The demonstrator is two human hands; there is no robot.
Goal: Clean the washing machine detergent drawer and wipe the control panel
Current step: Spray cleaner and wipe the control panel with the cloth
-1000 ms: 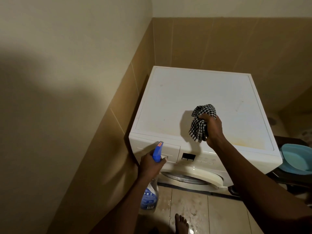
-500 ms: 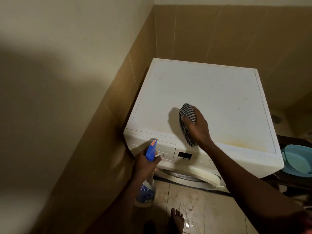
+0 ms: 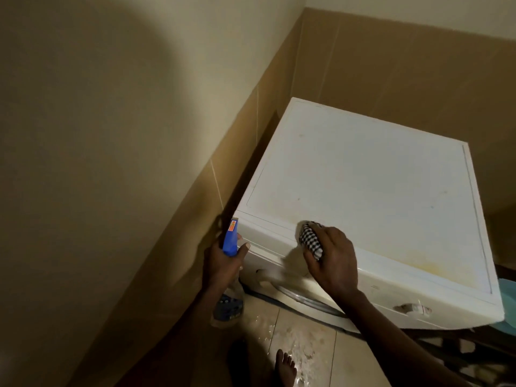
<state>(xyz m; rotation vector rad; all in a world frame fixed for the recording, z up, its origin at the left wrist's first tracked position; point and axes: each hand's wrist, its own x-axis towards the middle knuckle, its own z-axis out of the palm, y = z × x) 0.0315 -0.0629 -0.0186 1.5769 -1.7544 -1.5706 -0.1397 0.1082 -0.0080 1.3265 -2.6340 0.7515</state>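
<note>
Two jobs look barely begun: the right grip [image 3: 332, 265] pinches the cloth [image 3: 310, 240] against the washer [image 3: 363, 177] panel [image 3: 386, 292], beside the closed drawer [image 3: 266, 238]; the left grip [image 3: 222, 265] curls round the spray [image 3: 230, 239]. Drawer seems uncleaned.

Pretty dim shot, warm yellow-brown cast. Brightest bit is the washer top [image 3: 363, 191], light prob from behind/above the cam. Big soft shadow over the left wall [image 3: 83, 135], paler patch up top. Right hand [image 3: 332, 261] drops a shadow on the front below-left of it. Wet floor tiles [image 3: 301, 353] glint a little. Wide-angle bends the edges, corners go dark. Whole thing's soft/smeary; spray bottle [image 3: 227, 305] is mushy, cloth [image 3: 311, 238] checks read ok tho.
</note>
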